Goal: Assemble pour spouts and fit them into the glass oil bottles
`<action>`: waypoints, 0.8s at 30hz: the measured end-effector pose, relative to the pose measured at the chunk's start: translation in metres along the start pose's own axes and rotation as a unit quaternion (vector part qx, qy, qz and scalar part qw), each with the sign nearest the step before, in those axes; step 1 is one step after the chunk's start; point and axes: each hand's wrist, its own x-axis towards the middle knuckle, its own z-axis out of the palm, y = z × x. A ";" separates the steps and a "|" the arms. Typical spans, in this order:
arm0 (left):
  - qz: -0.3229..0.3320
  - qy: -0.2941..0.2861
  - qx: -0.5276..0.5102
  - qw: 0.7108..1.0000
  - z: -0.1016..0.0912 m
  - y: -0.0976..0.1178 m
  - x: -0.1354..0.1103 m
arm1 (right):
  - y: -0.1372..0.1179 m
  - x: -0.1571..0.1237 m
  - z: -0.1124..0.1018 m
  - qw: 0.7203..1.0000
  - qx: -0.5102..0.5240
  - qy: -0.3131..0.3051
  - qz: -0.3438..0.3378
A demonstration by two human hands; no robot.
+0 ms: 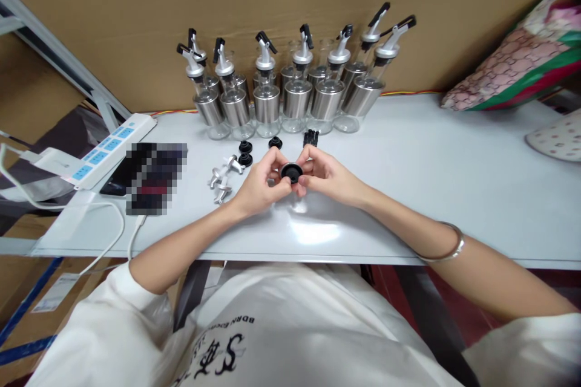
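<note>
Between my left hand [267, 180] and my right hand [327, 176] is a round bottle stopper [292, 173], black inside with a silver rim. Fingers and thumbs of both hands pinch it from either side, a little above the table; its underside is mostly hidden. Left of my hands lie several silver pourer spouts [222, 176]. Just beyond them sit a few black stoppers [246, 159], one of them [275, 143] standing apart. A small bunch of black lever pieces [311, 137] lies past my right hand.
Along the cardboard wall stand several glass-and-steel oil bottles [267, 103], the front ones topped with pourers. To the left are a power strip [113, 148], a phone [154, 184] and white cables [122, 224]. A patterned cushion-like bundle [503, 66] lies at right.
</note>
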 end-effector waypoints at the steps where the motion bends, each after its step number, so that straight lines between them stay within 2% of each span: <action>1: 0.001 -0.003 0.003 1.000 0.000 0.000 0.000 | 0.000 0.000 0.000 1.000 -0.001 -0.003 -0.001; 5: 0.011 -0.010 0.037 0.999 0.001 -0.001 -0.001 | 0.001 -0.001 0.000 1.000 -0.025 0.000 -0.003; 13: 0.006 -0.014 0.089 0.996 0.000 -0.003 -0.001 | -0.007 -0.004 0.004 0.990 -0.134 0.030 -0.005; 24: 0.019 -0.035 0.112 0.993 -0.002 -0.002 -0.003 | -0.013 -0.008 0.009 0.987 -0.150 0.047 -0.010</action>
